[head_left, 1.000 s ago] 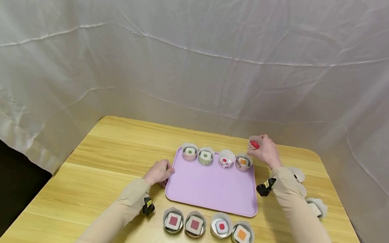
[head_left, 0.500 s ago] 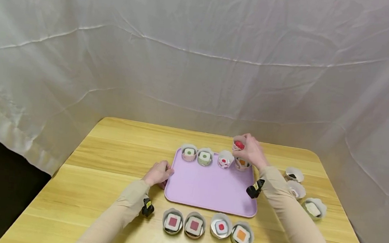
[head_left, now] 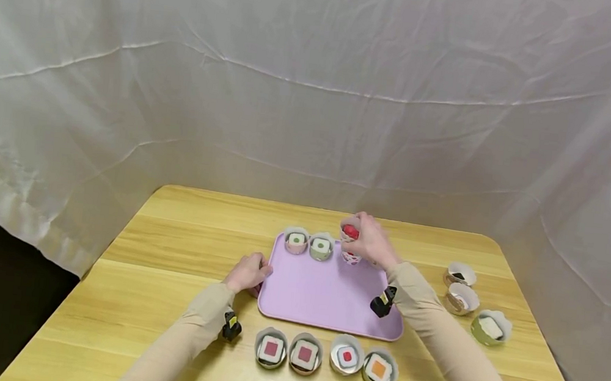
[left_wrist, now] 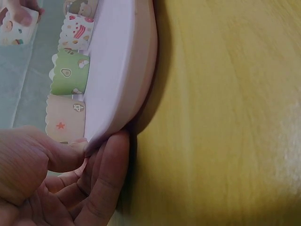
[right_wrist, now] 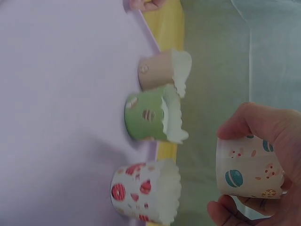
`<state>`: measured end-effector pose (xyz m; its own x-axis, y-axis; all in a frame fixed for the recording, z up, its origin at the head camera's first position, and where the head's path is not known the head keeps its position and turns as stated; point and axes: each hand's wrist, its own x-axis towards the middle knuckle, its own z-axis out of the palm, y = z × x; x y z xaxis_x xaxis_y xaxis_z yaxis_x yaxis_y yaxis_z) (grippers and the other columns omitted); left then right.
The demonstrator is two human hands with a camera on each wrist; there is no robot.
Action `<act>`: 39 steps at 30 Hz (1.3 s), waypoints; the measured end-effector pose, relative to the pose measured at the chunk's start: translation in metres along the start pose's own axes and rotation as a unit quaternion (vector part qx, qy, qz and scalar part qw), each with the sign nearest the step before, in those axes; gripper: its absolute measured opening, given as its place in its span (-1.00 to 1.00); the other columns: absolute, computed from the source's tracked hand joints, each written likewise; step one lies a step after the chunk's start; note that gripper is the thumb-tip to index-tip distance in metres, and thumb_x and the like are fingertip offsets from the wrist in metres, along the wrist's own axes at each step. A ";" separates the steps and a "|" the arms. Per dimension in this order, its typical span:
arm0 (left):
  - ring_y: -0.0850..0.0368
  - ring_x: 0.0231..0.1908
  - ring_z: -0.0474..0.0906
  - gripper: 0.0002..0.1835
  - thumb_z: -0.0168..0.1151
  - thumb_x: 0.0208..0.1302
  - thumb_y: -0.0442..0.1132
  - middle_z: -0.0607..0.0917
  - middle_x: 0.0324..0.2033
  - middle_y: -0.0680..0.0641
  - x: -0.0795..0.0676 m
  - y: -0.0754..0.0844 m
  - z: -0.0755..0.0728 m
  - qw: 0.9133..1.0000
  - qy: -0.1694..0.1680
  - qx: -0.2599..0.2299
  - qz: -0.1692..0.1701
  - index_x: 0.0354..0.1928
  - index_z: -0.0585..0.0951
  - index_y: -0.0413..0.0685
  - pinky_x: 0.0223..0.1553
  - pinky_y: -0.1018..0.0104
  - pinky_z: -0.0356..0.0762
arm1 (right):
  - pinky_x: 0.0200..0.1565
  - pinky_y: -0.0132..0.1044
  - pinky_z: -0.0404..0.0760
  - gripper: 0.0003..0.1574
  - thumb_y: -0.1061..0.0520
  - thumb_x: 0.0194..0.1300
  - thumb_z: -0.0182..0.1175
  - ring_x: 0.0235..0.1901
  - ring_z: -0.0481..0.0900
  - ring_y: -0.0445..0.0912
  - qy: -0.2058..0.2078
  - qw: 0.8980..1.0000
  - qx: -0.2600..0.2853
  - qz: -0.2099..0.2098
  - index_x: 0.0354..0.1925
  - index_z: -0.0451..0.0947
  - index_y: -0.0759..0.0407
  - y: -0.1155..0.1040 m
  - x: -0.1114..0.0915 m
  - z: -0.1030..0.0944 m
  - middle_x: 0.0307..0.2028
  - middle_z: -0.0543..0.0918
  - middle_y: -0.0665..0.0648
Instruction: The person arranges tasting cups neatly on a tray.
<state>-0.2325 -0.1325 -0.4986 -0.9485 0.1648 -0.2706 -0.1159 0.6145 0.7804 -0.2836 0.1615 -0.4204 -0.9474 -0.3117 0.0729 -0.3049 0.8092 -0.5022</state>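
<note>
My left hand (head_left: 248, 273) pinches the left rim of the lilac tray (head_left: 328, 294); in the left wrist view the thumb lies over the rim, with fingers beneath. My right hand (head_left: 371, 241) grips a white paper baking cup (right_wrist: 249, 174) printed with macarons. A red piece (head_left: 351, 232) shows inside it. This cup is held up over the tray's back edge, above a white cup with red prints (right_wrist: 141, 190). To its left on the tray stand a green cup (head_left: 321, 247) and a pink cup (head_left: 296, 240), each with a white, green-centred piece. The right hand hides another cup behind it.
In front of the tray, several cups hold square sushi-like pieces, among them an orange-centred one (head_left: 379, 369) and a dark-red-centred one (head_left: 270, 349). At the right stand a brown cup (head_left: 460, 274), a tan cup (head_left: 461, 299) and a green cup (head_left: 491, 328). Grey cloth (head_left: 312, 123) hangs behind.
My right hand has carried the cup with the red piece leftward, from beyond the tray's back right corner to above the red-printed cup. The left hand stays at the tray rim.
</note>
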 end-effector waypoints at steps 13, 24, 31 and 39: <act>0.10 -0.64 0.58 -0.84 0.08 0.49 -0.26 0.61 -0.52 -0.16 0.001 0.000 0.002 1.000 0.008 0.014 -0.013 -0.22 0.50 -0.25 -0.63 0.28 0.67 | 0.10 0.05 0.56 -0.42 0.16 -0.01 0.50 0.05 0.55 0.13 -0.006 0.999 -0.002 -0.041 0.04 0.63 0.10 -0.029 0.001 0.021 0.03 0.59 0.22; 0.11 -0.65 0.56 -0.84 0.08 0.49 -0.27 0.60 -0.53 -0.15 0.003 -0.002 0.000 1.000 0.006 0.007 -0.013 -0.24 0.49 -0.25 -0.63 0.28 0.67 | 0.19 0.09 0.53 -0.37 0.19 -0.02 0.49 0.10 0.55 0.13 -0.024 0.999 0.009 -0.047 0.08 0.62 0.11 -0.052 0.005 0.043 0.03 0.59 0.20; 0.10 -0.65 0.58 -0.84 0.08 0.48 -0.28 0.61 -0.53 -0.16 0.003 -0.003 0.001 1.000 0.006 0.014 -0.008 -0.25 0.49 -0.25 -0.64 0.28 0.66 | 0.20 0.06 0.50 -0.37 0.20 -0.06 0.51 0.09 0.53 0.09 -0.029 0.998 0.016 -0.044 0.06 0.63 0.10 -0.064 0.006 0.056 0.00 0.59 0.17; 0.13 -0.71 0.56 -0.84 0.10 0.46 -0.29 0.61 -0.58 -0.15 0.008 -0.006 0.002 1.000 0.012 0.018 -0.002 -0.29 0.50 -0.25 -0.67 0.27 0.65 | 0.25 0.08 0.47 -0.37 0.13 -0.05 0.54 0.07 0.55 0.12 -0.046 0.997 -0.006 -0.056 0.05 0.61 0.12 -0.075 0.008 0.068 -0.01 0.60 0.20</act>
<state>-0.2387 -0.1338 -0.5064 -0.9551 0.1442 -0.2590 -0.1085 0.6431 0.7581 -0.2622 0.0644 -0.4410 -0.8949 -0.4436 0.0481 -0.4092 0.7731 -0.4847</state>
